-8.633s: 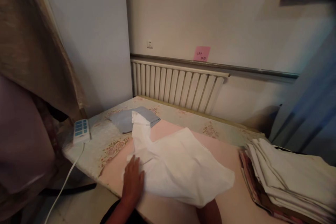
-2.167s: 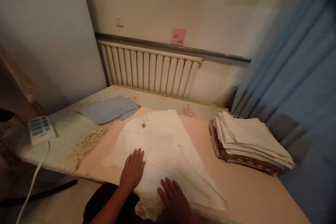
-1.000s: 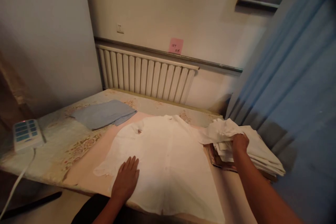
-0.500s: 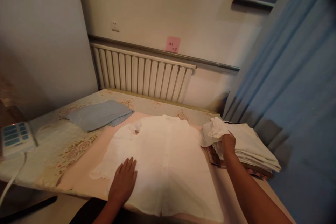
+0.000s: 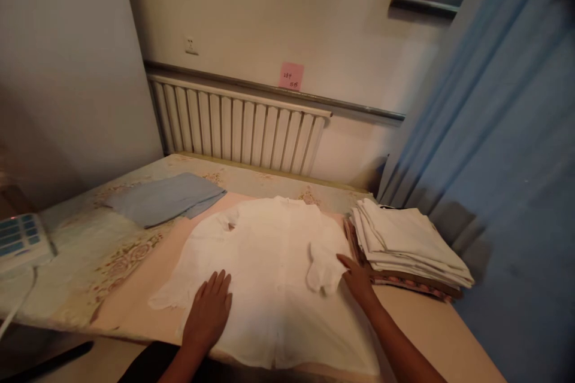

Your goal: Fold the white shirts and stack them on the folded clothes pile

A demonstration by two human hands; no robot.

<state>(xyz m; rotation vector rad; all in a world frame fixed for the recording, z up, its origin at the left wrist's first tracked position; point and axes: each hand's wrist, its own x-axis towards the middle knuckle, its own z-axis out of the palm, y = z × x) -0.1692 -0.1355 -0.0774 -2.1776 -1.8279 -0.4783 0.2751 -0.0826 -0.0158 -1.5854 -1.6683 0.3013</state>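
A white button-up shirt (image 5: 265, 275) lies spread front up, its collar toward the wall. My left hand (image 5: 210, 308) rests flat on the shirt's left side, fingers stretched out. At the opposite edge, my right hand (image 5: 357, 278) touches the shirt's sleeve (image 5: 324, 266), which is folded inward over the front. Its index finger is extended apart from the others, which are partly hidden, and nothing appears gripped. The other sleeve lies out to the left, its cuff near the front edge.
Right of the shirt sits a stack of folded white cloths (image 5: 413, 239) above brown patterned ones. Blue-grey folded fabric (image 5: 166, 197) lies at the back left. A white device with blue buttons (image 5: 22, 242) stands at far left. A radiator (image 5: 242, 125) and blue curtain (image 5: 503, 167) border the table.
My right hand has brought the sleeve from over the folded stack inward onto the shirt front and loosened its hold. My left hand stays flat in place.
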